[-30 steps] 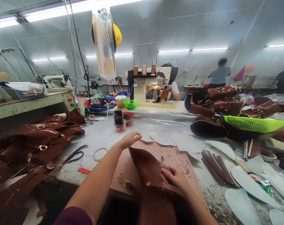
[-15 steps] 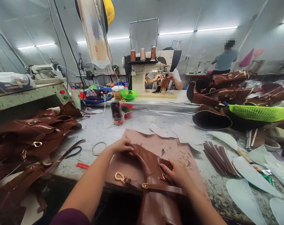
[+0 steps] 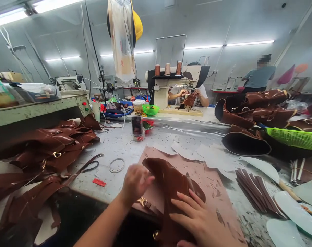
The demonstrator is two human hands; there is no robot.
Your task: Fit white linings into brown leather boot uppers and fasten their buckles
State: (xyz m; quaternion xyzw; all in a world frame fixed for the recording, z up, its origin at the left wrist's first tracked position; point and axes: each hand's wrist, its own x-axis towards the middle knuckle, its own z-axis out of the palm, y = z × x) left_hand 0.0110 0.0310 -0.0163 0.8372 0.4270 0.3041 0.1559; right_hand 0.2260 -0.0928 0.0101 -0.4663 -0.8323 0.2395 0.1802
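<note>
The leather piece (image 3: 171,178) lies over the pink sheet (image 3: 212,181) on the desk (image 3: 112,144), my right grip (image 3: 199,216) spread flat on it, my left grip (image 3: 136,181) too blurry to tell, so I think this step steadies it and the next needs a soft touch.

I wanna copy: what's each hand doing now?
Left hand: blurred, seemingly curled; can't tell if it holds anything.
Right hand: open, spread on the brown leather piece.

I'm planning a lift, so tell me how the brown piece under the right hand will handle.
The brown piece is probably flexible, judging by its curving surface. That smooth finish may make it slippery. The gold clasp on its narrow strap would likely swing.
</note>
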